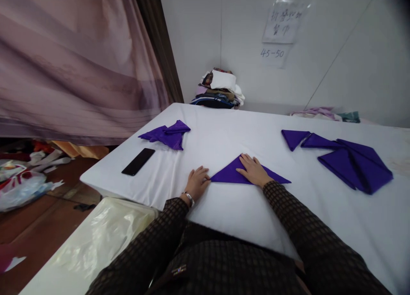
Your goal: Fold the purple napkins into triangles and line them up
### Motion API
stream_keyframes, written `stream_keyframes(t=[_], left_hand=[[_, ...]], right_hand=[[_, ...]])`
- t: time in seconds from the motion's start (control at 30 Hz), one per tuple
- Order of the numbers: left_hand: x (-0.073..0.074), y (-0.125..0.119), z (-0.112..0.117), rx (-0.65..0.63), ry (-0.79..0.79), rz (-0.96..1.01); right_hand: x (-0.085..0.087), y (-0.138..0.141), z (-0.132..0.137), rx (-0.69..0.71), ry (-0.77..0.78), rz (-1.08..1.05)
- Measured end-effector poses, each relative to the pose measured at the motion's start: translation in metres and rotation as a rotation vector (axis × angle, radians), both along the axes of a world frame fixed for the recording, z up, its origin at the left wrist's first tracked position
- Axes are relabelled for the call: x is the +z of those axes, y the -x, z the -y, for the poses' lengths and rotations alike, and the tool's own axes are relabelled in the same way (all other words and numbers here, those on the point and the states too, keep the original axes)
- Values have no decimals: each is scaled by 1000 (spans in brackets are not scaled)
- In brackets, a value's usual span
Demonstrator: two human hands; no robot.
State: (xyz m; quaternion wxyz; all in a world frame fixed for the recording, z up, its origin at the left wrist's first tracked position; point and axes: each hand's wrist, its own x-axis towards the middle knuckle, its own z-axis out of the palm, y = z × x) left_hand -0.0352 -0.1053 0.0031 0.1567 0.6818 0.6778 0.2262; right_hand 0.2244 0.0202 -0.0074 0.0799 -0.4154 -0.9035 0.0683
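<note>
In front of me a purple cloth napkin (224, 173) lies folded into a flat triangle, its long edge towards me and its peak pointing away. My right hand (254, 170) rests palm down over the middle of it, fingers spread and thumb out to the left, hiding part of the cloth. At the triangle's left corner is my left hand (197, 183), palm down on the white tablecloth with slightly bent fingers. Its thumb side touches the corner tip. A bracelet circles the left wrist.
Left on the table (221, 128) are a crumpled purple cloth (169, 135) and a black phone (138, 162). Several folded purple cloths (355, 162) lie at right. Behind the far edge rises a clothes pile (221, 88). A plastic-covered surface (102, 231) adjoins the near left edge.
</note>
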Motion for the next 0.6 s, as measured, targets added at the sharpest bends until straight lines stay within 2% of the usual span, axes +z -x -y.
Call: stream_keyframes(t=[0.23,0.4,0.5,0.6], left_hand=[[2,3,2,-118,-51,-47],[2,-7,24,-304,-111,-62],[3,-8,33,-319,-97,-60],[12,-11,29,-303,-94,-38]], right_hand=[[3,-2,-2,32,23,-3],[8,-11,-3,188,75,11],[11,-13,-2,222,86,3],[13,-13,-1,217,89,-3]])
